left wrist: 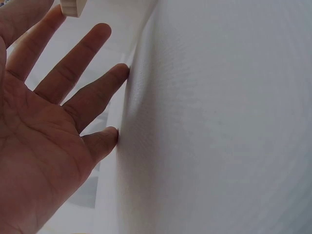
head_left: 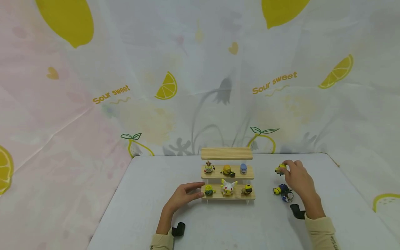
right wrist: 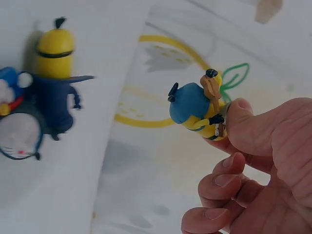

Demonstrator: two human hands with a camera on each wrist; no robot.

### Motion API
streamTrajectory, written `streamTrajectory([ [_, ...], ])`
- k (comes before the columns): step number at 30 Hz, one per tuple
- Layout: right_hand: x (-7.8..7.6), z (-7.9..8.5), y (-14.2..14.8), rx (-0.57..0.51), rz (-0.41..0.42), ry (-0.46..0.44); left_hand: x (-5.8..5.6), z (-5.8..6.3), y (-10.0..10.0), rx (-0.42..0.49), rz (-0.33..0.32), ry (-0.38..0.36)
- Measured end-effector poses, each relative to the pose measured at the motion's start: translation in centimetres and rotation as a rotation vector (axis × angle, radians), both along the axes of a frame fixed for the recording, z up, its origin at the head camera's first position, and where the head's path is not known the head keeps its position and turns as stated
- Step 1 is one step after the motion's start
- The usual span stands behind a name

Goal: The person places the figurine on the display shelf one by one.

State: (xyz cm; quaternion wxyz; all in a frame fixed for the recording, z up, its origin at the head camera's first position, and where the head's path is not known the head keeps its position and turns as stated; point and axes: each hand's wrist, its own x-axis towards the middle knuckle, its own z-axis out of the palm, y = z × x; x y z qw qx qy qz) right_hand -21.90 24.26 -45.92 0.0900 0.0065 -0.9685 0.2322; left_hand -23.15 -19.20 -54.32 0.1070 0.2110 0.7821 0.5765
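My left hand [head_left: 184, 195] is at the left end of a small three-tier wooden display stand [head_left: 226, 153], thumb and index fingertip right at its lower board. In the left wrist view its fingers [left wrist: 70, 73] are spread and straight, the index tip at the wooden corner [left wrist: 73, 7]. Between thumb and fingers my right hand [head_left: 299, 177] pinches a yellow-and-blue minion figure [right wrist: 192, 109] with a small brown guitar, above the table right of the stand. Below it lie another minion figure [right wrist: 54, 83] in dark blue and a round grey-faced figure [right wrist: 20, 134].
On the middle board stand a crowned figure [head_left: 208, 167], a yellow one [head_left: 228, 171] and a blue one [head_left: 243, 168]. The bottom board carries a green-yellow figure [head_left: 208, 190], a white long-eared one [head_left: 228, 187] and a yellow-black one [head_left: 248, 189]. A lemon-print cloth [head_left: 206, 114] hangs behind the white table [head_left: 231, 225].
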Motion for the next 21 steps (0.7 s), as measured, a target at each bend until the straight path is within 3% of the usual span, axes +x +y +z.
streamTrajectory([
  [8,0.5,2.5,-1.4,-0.008,0.05,0.128,0.3,0.5,0.3,-0.004,0.008,-0.009],
  [12,0.4,3.9,-2.2,-0.013,0.072,0.14,0.5,0.9,0.4,-0.006,0.01,-0.012],
  [21,-0.8,6.3,-4.9,-0.034,0.12,0.148,0.0,0.1,0.1,-0.014,0.002,-0.006],
])
